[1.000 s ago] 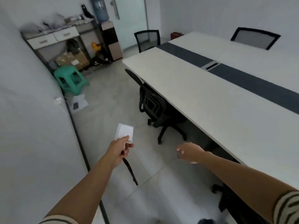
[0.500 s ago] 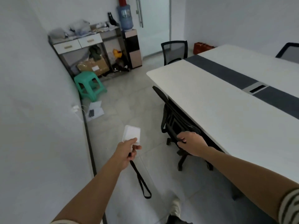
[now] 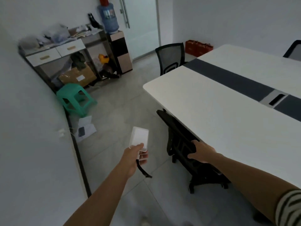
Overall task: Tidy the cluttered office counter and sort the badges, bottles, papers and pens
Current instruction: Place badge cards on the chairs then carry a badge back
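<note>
My left hand [image 3: 136, 156] pinches a clear white badge holder [image 3: 140, 136] by its lower end, and a black lanyard [image 3: 143, 170] hangs from it below the hand. My right hand [image 3: 201, 151] grips the back of a black office chair [image 3: 180, 141] tucked under the long white table [image 3: 219, 115]. Far off at the back left stands the cluttered counter [image 3: 55, 51] with two white drawers, heaped with bags and papers [image 3: 81, 32].
A green plastic stool [image 3: 75, 98] and loose papers with a phone [image 3: 84, 129] lie on the floor by the left wall. Boxes and clothes sit under the counter. A water bottle [image 3: 108, 18] tops a cabinet beside it. Another black chair [image 3: 171, 57] stands at the table's far end.
The view has swung right and moved forward toward the counter. My right hand has taken hold of the black chair's back. My left hand keeps holding the badge.
</note>
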`<state>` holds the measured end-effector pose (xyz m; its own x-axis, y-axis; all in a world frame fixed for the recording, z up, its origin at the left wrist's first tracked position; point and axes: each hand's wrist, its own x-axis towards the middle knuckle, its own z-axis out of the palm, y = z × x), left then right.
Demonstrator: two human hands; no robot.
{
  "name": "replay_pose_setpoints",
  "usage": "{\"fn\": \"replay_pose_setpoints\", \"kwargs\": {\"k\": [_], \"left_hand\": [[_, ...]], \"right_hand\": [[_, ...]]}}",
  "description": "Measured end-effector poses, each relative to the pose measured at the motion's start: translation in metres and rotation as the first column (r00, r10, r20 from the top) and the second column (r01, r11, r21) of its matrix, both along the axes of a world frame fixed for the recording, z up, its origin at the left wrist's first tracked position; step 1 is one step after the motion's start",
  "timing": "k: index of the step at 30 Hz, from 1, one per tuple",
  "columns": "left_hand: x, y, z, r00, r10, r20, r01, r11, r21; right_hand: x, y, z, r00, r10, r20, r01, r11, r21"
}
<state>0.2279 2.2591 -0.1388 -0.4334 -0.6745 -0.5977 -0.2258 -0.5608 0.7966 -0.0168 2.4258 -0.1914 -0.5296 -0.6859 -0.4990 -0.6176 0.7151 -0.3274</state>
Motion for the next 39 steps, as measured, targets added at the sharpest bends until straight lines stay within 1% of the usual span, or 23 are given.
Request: {"fn": "replay_pose_setpoints", "kwargs": {"k": [3, 6, 9, 12, 15, 19, 25, 29, 31, 34, 36, 39], "left_hand": [[-0.027, -0.037, -0.011, 0.996, -0.089, 0.021, 0.088, 0.996, 0.019], [-0.058, -0.072, -0.021, 0.982, -0.188, 0.023, 0.187, 0.982, 0.038], [-0.086, -0.104, -0.030, 0.954, -0.295, 0.043, 0.293, 0.955, 0.058], [-0.109, -0.120, -0.038, 0.927, -0.373, 0.050, 0.369, 0.926, 0.077], [-0.118, -0.120, -0.047, 0.892, -0.445, 0.076, 0.436, 0.893, 0.107], [-0.115, -0.105, -0.053, 0.858, -0.501, 0.113, 0.491, 0.864, 0.109], [-0.098, -0.069, -0.051, 0.852, -0.507, 0.132, 0.502, 0.862, 0.074], [-0.078, -0.039, -0.047, 0.846, -0.515, 0.137, 0.514, 0.857, 0.041], [-0.065, -0.022, -0.049, 0.856, -0.492, 0.160, 0.495, 0.869, 0.018], [-0.034, 0.001, -0.059, 0.890, -0.366, 0.272, 0.384, 0.923, -0.015], [-0.006, 0.017, -0.067, 0.894, -0.261, 0.363, 0.302, 0.952, -0.057], [0.038, 0.045, -0.070, 0.885, -0.169, 0.433, 0.261, 0.952, -0.161]], "right_hand": [[0.003, -0.013, -0.016, 0.992, -0.092, 0.084, 0.090, 0.995, 0.035], [0.005, -0.023, -0.023, 0.980, -0.174, 0.096, 0.170, 0.984, 0.048], [0.017, -0.027, -0.025, 0.965, -0.246, 0.089, 0.239, 0.968, 0.079], [0.030, -0.025, -0.021, 0.958, -0.285, 0.038, 0.280, 0.956, 0.091], [0.050, -0.016, -0.018, 0.944, -0.331, 0.003, 0.330, 0.940, 0.093], [0.082, 0.011, -0.022, 0.923, -0.384, -0.023, 0.384, 0.918, 0.104], [0.118, 0.041, -0.022, 0.922, -0.384, -0.038, 0.386, 0.915, 0.116], [0.148, 0.050, -0.024, 0.939, -0.342, -0.023, 0.343, 0.936, 0.074], [0.171, 0.058, -0.025, 0.946, -0.324, -0.021, 0.325, 0.945, 0.043], [0.212, 0.076, -0.026, 0.958, -0.286, -0.023, 0.287, 0.958, 0.026], [0.238, 0.093, -0.025, 0.972, -0.236, -0.007, 0.236, 0.971, 0.030], [0.266, 0.114, -0.021, 0.983, -0.181, 0.039, 0.181, 0.983, 0.011]]}}
